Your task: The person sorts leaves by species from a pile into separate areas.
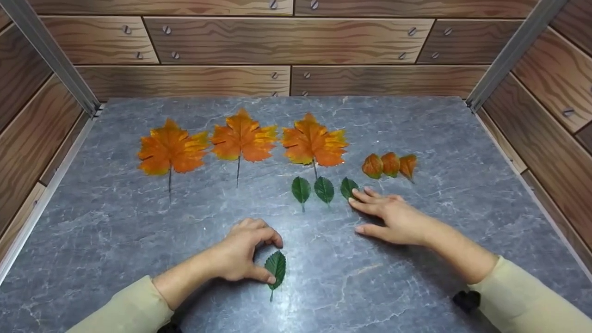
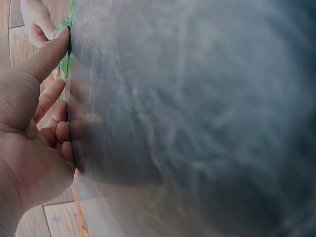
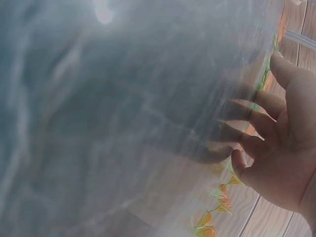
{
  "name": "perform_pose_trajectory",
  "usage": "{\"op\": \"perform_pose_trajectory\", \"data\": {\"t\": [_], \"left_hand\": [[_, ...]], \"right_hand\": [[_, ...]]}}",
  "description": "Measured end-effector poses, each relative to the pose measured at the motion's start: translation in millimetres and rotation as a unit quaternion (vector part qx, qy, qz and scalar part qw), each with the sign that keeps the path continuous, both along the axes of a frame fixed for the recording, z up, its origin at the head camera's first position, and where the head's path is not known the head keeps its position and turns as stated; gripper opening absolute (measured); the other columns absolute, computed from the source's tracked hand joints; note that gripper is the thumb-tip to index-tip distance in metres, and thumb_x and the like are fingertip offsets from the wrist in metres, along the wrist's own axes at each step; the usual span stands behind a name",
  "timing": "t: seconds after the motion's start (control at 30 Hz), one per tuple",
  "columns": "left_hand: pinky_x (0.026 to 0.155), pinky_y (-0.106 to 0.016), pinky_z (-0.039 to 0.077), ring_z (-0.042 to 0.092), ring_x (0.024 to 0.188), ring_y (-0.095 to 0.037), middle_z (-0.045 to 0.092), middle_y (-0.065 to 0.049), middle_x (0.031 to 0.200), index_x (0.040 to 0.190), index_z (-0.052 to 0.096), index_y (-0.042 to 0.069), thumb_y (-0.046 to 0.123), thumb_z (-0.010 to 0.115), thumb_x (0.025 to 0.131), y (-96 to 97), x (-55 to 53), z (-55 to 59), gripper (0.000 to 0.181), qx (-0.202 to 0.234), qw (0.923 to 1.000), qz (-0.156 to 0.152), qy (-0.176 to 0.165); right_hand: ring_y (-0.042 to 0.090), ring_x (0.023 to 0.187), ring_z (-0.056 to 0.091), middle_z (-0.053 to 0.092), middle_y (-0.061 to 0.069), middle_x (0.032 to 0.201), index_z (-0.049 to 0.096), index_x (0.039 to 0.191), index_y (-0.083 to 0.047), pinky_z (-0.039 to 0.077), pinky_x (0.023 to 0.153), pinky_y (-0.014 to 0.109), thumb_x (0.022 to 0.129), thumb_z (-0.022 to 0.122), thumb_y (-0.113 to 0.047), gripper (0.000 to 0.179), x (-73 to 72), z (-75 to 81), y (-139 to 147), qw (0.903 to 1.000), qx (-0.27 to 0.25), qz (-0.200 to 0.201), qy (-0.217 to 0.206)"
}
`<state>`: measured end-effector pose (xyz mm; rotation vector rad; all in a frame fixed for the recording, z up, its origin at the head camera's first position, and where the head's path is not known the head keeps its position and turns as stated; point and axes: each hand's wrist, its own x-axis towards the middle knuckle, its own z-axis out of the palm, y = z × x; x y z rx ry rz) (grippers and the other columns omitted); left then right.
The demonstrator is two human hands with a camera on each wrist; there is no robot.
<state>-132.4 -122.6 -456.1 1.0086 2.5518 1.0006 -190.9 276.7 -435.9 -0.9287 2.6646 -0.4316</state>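
Note:
In the head view, my left hand (image 1: 245, 252) rests low on the table with its thumb on the lower part of a green leaf (image 1: 277, 267) that lies flat. The thumb (image 2: 59, 42) is straight in the left wrist view, and the index finger stays apart from that leaf. To the right, my right hand (image 1: 400, 217) has its fingers spread and nearly straight. Its fingertips touch the rightmost green leaf (image 1: 348, 187) of a row, covering its lower right edge. Beside it lie a middle green leaf (image 1: 324, 188) and a left green leaf (image 1: 301, 188).
Three orange maple leaves, the left (image 1: 170, 150), middle (image 1: 241, 138) and right (image 1: 312, 142), lie along the back of the grey marbled table (image 1: 115, 240). Three small orange-brown leaves (image 1: 391, 165) overlap at the right. Wood-patterned walls (image 1: 286, 41) surround the table.

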Motion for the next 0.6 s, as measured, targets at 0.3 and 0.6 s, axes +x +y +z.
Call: {"op": "perform_pose_trajectory", "data": {"t": [0.3, 0.6], "left_hand": [[0.103, -0.048, 0.036, 0.048, 0.110, -0.018, 0.061, 0.007, 0.110, 0.113, 0.072, 0.022, 0.037, 0.098, 0.074, -0.4, -1.3, -0.7, 0.049, 0.009, 0.9999, -0.007, -0.011], [0.101, -0.047, 0.036, 0.048, 0.110, -0.018, 0.062, 0.007, 0.112, 0.112, 0.073, 0.022, 0.036, 0.097, 0.076, -1.3, -2.1, -2.4, 0.046, 0.018, 0.9997, -0.013, -0.013]], "right_hand": [[0.038, 0.160, 0.020, 0.027, 0.005, 0.173, 0.042, 0.165, -0.017, 0.022, 0.120, 0.070, 0.106, 0.058, -0.058, 0.073, 0.5, 1.1, 0.3, 1.0000, -0.002, 0.001, 0.001], [0.039, 0.160, 0.019, 0.026, 0.006, 0.173, 0.042, 0.165, -0.017, 0.021, 0.120, 0.071, 0.106, 0.058, -0.057, 0.073, 1.1, 1.2, 0.6, 1.0000, -0.004, 0.000, -0.004]]}}
